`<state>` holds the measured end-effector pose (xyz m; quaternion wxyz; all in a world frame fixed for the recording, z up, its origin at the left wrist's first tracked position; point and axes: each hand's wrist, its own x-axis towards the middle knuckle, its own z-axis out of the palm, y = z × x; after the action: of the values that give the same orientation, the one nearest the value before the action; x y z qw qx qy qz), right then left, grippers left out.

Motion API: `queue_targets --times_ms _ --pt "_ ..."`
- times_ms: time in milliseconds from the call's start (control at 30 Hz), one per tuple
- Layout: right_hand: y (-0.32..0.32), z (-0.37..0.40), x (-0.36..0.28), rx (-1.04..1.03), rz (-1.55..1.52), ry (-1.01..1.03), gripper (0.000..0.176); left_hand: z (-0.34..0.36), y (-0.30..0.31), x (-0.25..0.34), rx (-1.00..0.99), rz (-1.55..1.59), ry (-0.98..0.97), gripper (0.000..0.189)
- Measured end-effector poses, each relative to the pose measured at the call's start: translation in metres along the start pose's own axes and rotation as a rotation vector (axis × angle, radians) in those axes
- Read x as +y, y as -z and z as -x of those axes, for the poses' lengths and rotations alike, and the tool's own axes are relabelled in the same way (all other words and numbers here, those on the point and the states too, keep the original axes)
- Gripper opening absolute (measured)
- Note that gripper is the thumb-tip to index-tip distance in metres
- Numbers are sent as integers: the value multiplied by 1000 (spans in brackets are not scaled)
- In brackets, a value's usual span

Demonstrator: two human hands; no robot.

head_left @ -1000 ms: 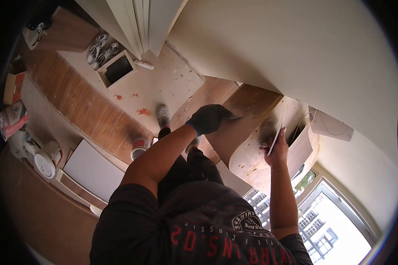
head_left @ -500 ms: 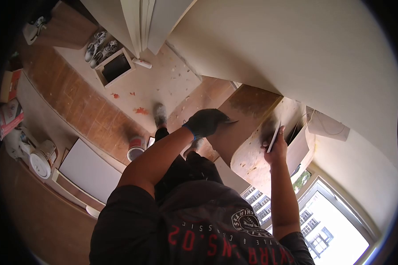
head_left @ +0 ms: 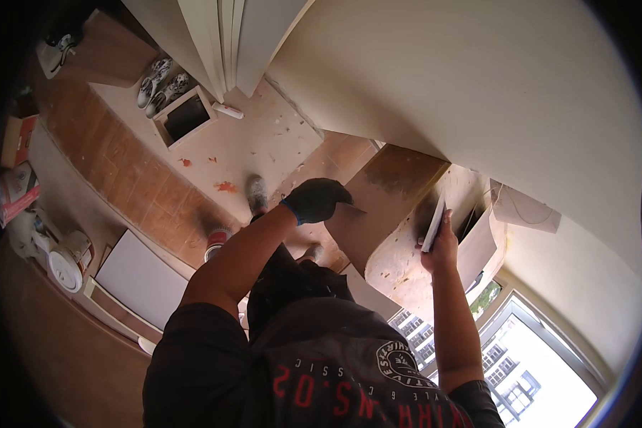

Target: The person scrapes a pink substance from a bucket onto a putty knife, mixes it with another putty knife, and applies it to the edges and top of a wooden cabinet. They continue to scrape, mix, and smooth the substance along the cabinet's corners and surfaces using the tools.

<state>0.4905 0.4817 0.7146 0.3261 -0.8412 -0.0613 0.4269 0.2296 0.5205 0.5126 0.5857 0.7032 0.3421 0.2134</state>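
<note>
My left hand [head_left: 317, 200] wears a dark glove with a blue cuff. Its fingers are wrapped round a tool of which only a thin, dark blade [head_left: 354, 209] shows, pointing right. At the right, my bare right hand [head_left: 441, 248] grips a narrow, light-coloured flat tool [head_left: 434, 225], tilted upward over the worn, stained surface. Brown board [head_left: 378, 207] lies below and between the two hands. Neither tool clearly touches anything.
Shoes [head_left: 162, 85], an open box [head_left: 185, 118] and a white tube [head_left: 228, 110] lie upper left. A red can [head_left: 216, 241] and white bucket [head_left: 68, 264] stand left. A wall [head_left: 478, 78] rises upper right; a window [head_left: 542, 364] is lower right.
My left hand has moved slightly left, and its blade has shifted left and down. My right hand has turned a little, showing more of the light tool's face.
</note>
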Motion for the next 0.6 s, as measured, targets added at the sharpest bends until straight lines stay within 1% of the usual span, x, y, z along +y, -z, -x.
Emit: queue_targets --times_ms 33,67,167,200,300,333,433,467,500,567,600 --pt "7 -8 4 -32 3 4 75 -5 7 -7 -55 -83 -41 39" --pt "11 -13 8 -46 3 9 76 -15 9 -12 33 -66 -42 39" --pt "12 -17 10 -54 4 11 78 -44 1 -21 128 13 -47 41" --pt "12 -17 10 -51 3 5 78 -48 -10 -17 96 66 37 41" --pt "13 -15 9 -38 -15 -49 76 -18 -41 -13 188 95 31 38" --pt "11 -14 8 -35 -19 -57 76 -5 -38 -6 112 120 128 36" --pt "4 -10 3 -43 -36 -48 72 5 -15 -11 -13 82 95 37" --pt "3 -9 2 -48 -43 -41 71 -1 -7 -14 -51 46 143 38" --pt "4 -9 1 -65 -37 -33 70 -13 -4 -19 7 -18 85 40" --pt "5 -9 2 -92 -30 -19 69 -41 6 -15 115 46 56 41" --pt "4 -5 0 -69 -32 -37 69 -47 -2 -16 94 22 50 41"
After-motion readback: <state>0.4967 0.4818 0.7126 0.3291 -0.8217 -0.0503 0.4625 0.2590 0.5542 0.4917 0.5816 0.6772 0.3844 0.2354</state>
